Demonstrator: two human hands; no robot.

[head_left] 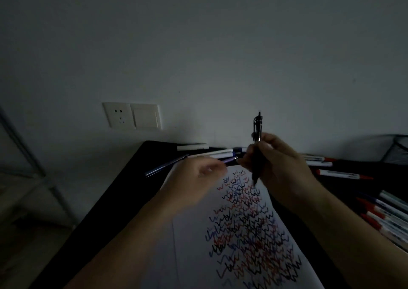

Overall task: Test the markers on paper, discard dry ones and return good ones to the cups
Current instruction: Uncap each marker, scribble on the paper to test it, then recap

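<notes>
The right hand [280,165] clamps its fingers on a black pen [256,147], tip at 6 o'clock over the paper [242,233]. The left hand [198,178] is blurred; I cannot tell its fingers.

Room's pretty dim, hardly any light in here. Most of the view is a plain pale grey painted wall [220,45], bare except for a white plastic double wall plate [131,116], socket on the left half and a flat switch on the right. Below it sits a black flat-topped desk [123,191], pushed against the wall. Off to the left there's a thin grey metal frame [26,156], maybe a shelf rack, too dark to tell.
</notes>
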